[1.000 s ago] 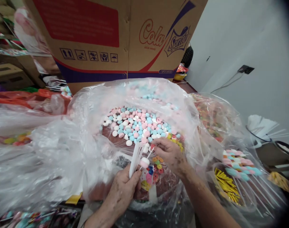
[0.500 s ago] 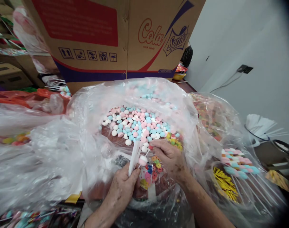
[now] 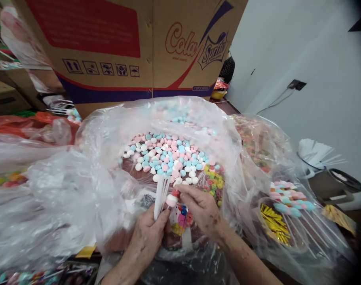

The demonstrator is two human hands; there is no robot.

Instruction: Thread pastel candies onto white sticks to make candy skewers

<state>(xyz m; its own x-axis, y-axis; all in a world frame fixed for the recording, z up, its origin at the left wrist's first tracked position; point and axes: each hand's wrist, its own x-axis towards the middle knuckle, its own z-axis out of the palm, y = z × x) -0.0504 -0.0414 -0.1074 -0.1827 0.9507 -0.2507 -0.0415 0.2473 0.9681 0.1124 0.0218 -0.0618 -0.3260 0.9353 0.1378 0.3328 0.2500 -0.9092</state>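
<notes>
My left hand [image 3: 149, 233] is closed around a bundle of white sticks [image 3: 160, 196] that point upward. Beside the bundle it also holds a stick threaded with a pink and white marshmallow [image 3: 171, 200]. My right hand [image 3: 202, 208] pinches a small red candy piece [image 3: 175, 193] against the top of that marshmallow; its exact shape is partly hidden by my fingers. Just beyond both hands, loose pink, blue and white marshmallows [image 3: 168, 158] lie spread in an opened clear plastic bag [image 3: 103, 130]. Colourful ring candies [image 3: 214, 183] sit to the right of them.
A large cardboard box [image 3: 145, 47] stands behind the bag. To the right are finished marshmallow sticks [image 3: 291, 198], gold twist ties [image 3: 274, 225] in a container and a holder of white sticks [image 3: 314, 152]. Crumpled plastic [image 3: 50, 209] covers the left side.
My right hand has moved down and towards my left hand, bringing the red candy from the upper part of the stick onto the marshmallow. The whole view has shifted slightly.
</notes>
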